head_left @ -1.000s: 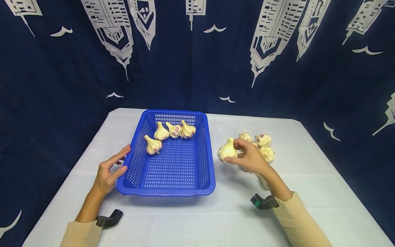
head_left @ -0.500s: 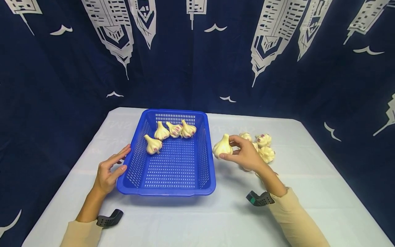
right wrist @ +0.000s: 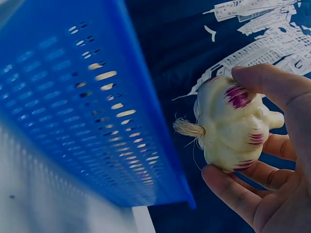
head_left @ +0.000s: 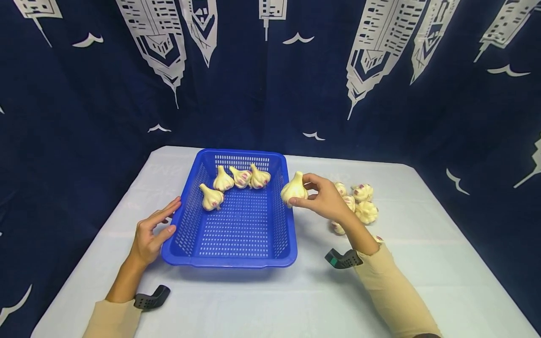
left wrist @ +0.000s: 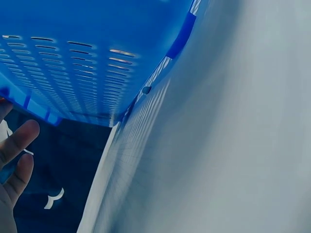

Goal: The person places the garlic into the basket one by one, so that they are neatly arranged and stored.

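A garlic bulb (head_left: 294, 189) is gripped between the thumb and fingers of my right hand (head_left: 323, 199), over the right rim of the blue basket (head_left: 228, 262). In the right wrist view, that bulb (right wrist: 228, 124) shows purple streaks and a root tuft facing the basket wall (right wrist: 97, 107). My left hand (head_left: 150, 234) rests on the basket's left rim with fairly straight fingers. In the left wrist view, part of the left hand (left wrist: 17, 155) shows beside the perforated wall. Several garlic bulbs lie inside the basket, among them one bulb (head_left: 212, 197) at the left.
More garlic bulbs (head_left: 366, 212) lie in a group on the table to the right, partly hidden behind my right hand and forearm. A white cloth covers the table (head_left: 236, 305). Behind it hangs a dark blue curtain (head_left: 253, 103) with white building prints.
My right hand has carried the garlic bulb left and slightly up, from beside the basket to its right rim. The left hand has stayed on the left rim.
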The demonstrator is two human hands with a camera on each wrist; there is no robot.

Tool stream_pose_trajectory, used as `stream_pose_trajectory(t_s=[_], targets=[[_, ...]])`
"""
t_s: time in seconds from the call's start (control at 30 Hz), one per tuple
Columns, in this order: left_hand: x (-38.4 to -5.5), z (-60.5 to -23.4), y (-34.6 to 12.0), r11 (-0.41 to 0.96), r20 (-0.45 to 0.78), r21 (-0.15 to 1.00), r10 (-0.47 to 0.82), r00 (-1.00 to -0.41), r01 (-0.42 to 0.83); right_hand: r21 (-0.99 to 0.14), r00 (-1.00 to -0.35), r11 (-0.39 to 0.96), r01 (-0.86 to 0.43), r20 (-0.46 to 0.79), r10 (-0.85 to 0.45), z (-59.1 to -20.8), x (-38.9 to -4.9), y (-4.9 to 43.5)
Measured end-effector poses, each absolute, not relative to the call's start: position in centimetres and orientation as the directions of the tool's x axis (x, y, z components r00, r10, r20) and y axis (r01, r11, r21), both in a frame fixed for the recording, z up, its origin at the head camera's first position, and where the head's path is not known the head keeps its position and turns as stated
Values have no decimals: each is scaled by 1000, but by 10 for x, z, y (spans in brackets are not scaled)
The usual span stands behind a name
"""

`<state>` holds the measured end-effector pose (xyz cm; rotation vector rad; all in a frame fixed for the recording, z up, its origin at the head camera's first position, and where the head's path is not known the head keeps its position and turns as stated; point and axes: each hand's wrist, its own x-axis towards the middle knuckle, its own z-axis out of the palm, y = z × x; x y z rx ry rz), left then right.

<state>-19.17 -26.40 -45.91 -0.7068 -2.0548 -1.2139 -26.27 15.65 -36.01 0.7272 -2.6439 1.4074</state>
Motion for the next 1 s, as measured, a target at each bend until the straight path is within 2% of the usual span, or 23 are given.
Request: stream_pose_trajectory(t_s=[0.53,1.0], targets=[[-190,-457,-263,441,732,561,131,-668,701,-765,-860,450,-461,259,-440,-355,-272,127],[-191,-458,-264,443,727,564,136,-673,697,-702,-849,517,-490,249,-466,-345,-288,96]])
